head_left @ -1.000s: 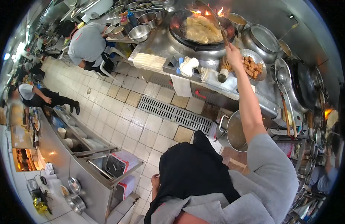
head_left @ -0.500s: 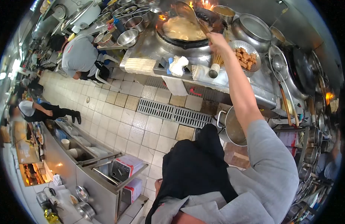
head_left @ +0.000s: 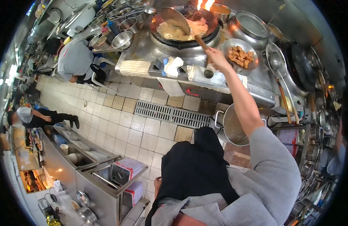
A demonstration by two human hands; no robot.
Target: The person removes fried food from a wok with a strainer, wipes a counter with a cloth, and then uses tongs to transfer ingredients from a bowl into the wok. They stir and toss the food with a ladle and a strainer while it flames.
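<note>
My right hand (head_left: 218,59) is closed around the wooden handle (head_left: 201,42) of a large ladle (head_left: 177,20). The ladle's broad bowl is tilted inside a wok (head_left: 184,49) on the range. Pale, foamy liquid (head_left: 174,33) lies in the wok, and flames (head_left: 206,4) rise behind it. Below my right wrist, a bamboo brush (head_left: 209,71) rests near folded cloths. To the right, a perforated bowl (head_left: 252,67) holds browned food pieces (head_left: 240,56). Low beside my black apron (head_left: 193,165), my left hand (head_left: 157,182) shows only partly; its fingers are mostly hidden.
A large pot (head_left: 234,128) stands on the floor below the range. Several metal bowls (head_left: 122,39) sit left of the wok. A floor drain (head_left: 172,113) crosses the tiles. One person (head_left: 76,56) bends at the left; another (head_left: 31,116) stands by the counter.
The ladle's bowl has swung left and down into the wok, with my right hand lower. The pale liquid has gathered at the wok's left, baring part of its inside.
</note>
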